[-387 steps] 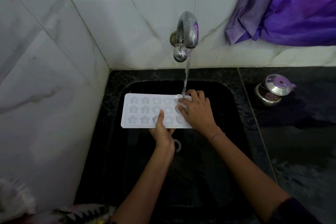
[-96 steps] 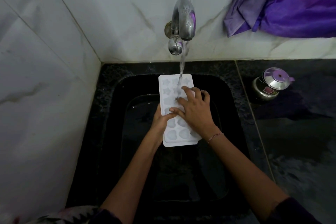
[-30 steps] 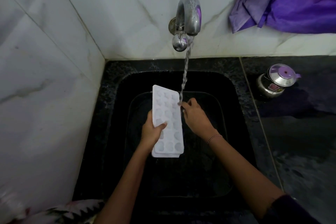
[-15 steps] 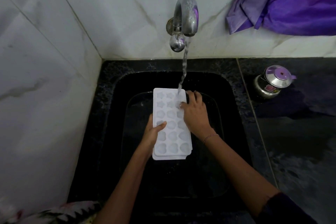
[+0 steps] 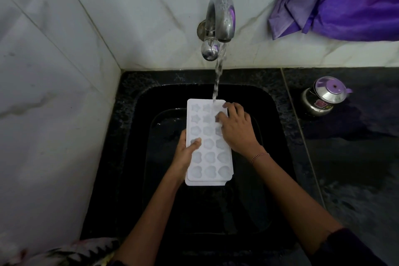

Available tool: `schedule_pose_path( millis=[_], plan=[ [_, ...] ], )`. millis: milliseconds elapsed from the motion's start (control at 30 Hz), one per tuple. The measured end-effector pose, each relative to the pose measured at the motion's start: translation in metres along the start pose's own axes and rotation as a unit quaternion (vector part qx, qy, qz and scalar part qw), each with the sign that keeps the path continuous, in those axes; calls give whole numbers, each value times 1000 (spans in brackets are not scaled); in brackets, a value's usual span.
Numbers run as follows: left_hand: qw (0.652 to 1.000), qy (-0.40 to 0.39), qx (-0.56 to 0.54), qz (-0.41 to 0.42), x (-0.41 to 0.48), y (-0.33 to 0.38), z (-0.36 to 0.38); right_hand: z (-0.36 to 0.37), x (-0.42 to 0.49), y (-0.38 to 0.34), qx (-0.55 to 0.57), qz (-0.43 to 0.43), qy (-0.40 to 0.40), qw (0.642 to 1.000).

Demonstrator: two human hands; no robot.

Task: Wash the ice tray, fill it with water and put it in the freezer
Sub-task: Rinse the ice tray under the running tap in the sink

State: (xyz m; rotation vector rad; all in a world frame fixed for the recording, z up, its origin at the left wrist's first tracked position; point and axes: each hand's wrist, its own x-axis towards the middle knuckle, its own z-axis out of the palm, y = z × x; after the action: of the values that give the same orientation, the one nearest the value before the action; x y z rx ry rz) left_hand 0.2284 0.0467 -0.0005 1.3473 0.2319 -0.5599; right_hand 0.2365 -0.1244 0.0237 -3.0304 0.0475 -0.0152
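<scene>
Washing looks underway: left hand (image 5: pixel 184 155) grips the white plastic ice tray (image 5: pixel 208 157) by its edge under the running chrome tap (image 5: pixel 220 17); right hand (image 5: pixel 236 130), fingers (image 5: pixel 219 119) loosely spread, rubs its cells; 2 steps left, filling and freezing.

My left hand (image 5: pixel 185 155) hides part of the left rim of the ice tray (image 5: pixel 208 157), and its fingers are under the tray where I cannot see them. My right hand (image 5: pixel 235 129) covers some cups on the right side, and its fingertips (image 5: pixel 219 119) look blurry. The purple cloth (image 5: pixel 356 2) is cut off at the top and right edges. The sticker (image 5: pixel 319 104) on the little steel pot (image 5: pixel 323 95) is too small to read. The bottom of the sink (image 5: pixel 271 157) is too dark to see.
</scene>
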Motion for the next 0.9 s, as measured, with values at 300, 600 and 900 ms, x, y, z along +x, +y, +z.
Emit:
schedule_pose_path(
  millis=[300,600,900],
  plan=[
    [1000,-15,-4,12,9,9,12,-4,1,-11,-15,-12,-3,1000],
    [999,-26,21,19,9,8,16,-10,-1,-12,-34,-12,-19,999],
    [1000,-24,10,5,3,0,24,-19,6,-7,-106,-40,-55,992]
  ],
)
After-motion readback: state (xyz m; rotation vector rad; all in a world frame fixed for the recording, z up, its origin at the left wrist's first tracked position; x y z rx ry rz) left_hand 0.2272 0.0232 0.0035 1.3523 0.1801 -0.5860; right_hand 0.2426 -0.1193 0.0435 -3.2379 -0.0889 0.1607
